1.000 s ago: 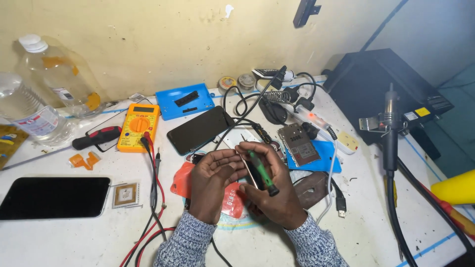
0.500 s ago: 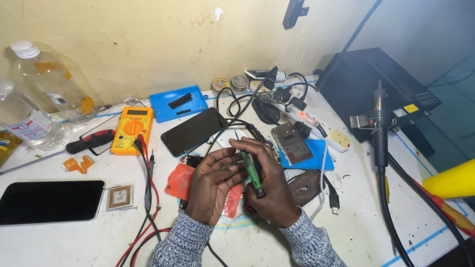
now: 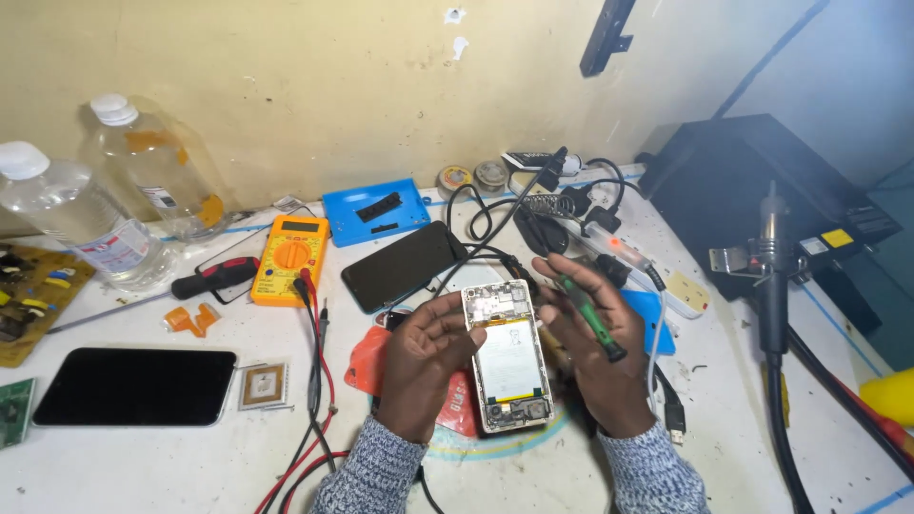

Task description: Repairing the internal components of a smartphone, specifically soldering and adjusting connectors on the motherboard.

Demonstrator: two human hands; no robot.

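Head view looks down on a cluttered white workbench [image 3: 143,457]. At the lower centre of the frame an opened phone [image 3: 506,354] lies face down with its back cover off, showing a pale battery and circuit parts at both ends. Left hand [image 3: 426,366] rests against the phone's left edge, fingers loosely curled and touching its side near the top, not clenched around it. Right hand [image 3: 598,347] sits just right of the phone, fingers wrapped around a green-handled screwdriver [image 3: 590,316] that slants across the palm, tip end toward the lower right. An orange-red pouch [image 3: 367,366] lies under the left hand.

Toward the upper centre sit a dark phone [image 3: 402,265], a yellow multimeter [image 3: 290,257] with red and black leads, and a blue tray [image 3: 374,210]. A black tablet [image 3: 133,385] lies at the lower left, with a small square chip part [image 3: 263,385] just beside it. Two clear plastic bottles [image 3: 105,205] stand at the upper left. A soldering iron in its stand [image 3: 771,257] rises at the right, near a black box [image 3: 752,181].
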